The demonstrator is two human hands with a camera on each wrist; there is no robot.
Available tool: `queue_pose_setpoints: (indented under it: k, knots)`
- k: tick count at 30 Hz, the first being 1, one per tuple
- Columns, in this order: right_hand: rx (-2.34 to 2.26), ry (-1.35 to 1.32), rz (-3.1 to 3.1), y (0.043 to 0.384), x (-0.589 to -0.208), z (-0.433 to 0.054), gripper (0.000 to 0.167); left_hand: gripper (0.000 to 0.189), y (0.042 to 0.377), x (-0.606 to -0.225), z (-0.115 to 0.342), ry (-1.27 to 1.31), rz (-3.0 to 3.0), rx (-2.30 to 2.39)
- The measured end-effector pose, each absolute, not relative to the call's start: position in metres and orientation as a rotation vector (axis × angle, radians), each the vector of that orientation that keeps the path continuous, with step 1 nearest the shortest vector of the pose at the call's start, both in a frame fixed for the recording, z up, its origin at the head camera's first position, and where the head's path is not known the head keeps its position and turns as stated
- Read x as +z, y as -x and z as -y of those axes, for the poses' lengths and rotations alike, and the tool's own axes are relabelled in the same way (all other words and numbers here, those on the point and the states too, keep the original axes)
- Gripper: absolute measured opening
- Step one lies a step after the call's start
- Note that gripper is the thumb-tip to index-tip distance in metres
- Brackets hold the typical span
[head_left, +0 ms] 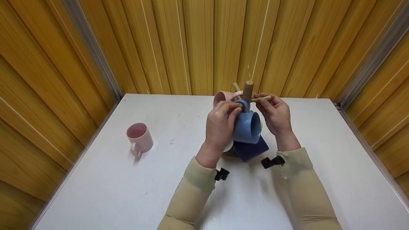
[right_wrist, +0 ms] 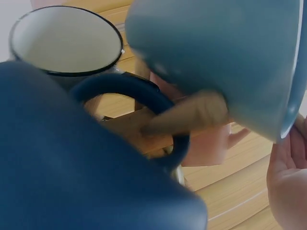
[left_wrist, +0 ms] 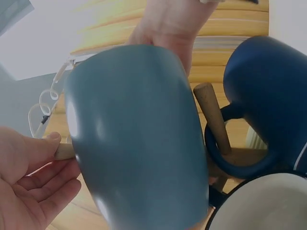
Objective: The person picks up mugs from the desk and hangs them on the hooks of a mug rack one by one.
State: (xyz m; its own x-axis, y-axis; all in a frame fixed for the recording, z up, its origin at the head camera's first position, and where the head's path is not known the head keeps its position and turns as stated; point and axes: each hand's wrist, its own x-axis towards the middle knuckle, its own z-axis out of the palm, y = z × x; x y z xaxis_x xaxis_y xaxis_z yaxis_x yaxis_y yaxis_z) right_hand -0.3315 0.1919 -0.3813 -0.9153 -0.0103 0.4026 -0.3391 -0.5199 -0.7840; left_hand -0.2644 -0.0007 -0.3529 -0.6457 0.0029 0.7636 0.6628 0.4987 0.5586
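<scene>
A wooden mug tree [head_left: 247,92] bears several mugs. My left hand [head_left: 220,124] has its thumb and fingertips at the handle of a light blue mug [head_left: 246,127], pinching it where the handle loops round a peg. The mug hangs tilted, mouth to the right. With thumb and fingers my right hand [head_left: 278,113] pinches another wooden peg [head_left: 265,99] just right of the post. In the left wrist view, a dark blue mug [left_wrist: 268,91] hangs by its handle on a peg [left_wrist: 211,115], beside a white mug with a black rim [left_wrist: 268,206]. The tree's base is hidden.
A pink mug [head_left: 140,138] stands upright on the left of the white table [head_left: 96,191], its handle toward me. Another pink mug [head_left: 220,97] hangs at the back of the tree. Wood-patterned panels [head_left: 198,48] close in the back and both sides.
</scene>
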Motion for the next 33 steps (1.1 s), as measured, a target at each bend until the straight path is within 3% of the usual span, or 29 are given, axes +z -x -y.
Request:
queue_pose_setpoints:
  k: [7, 16, 33]
  knots:
    - [2.345, -0.567, 1.407, 0.32, -0.389, -0.185, 0.023, 0.016, 0.275, -0.35, 0.015, 0.508, 2.062, -1.349]
    - [1.876, -0.526, 1.516, 0.304, -0.395, -0.173, 0.021, 0.017, 0.299, -0.342, 0.029, 0.379, 2.176, -1.44]
    - [1.406, -0.879, 1.475, 0.298, -0.395, -0.148, 0.031, 0.015, 0.34, -0.323, 0.025, 0.214, 2.369, -1.389]
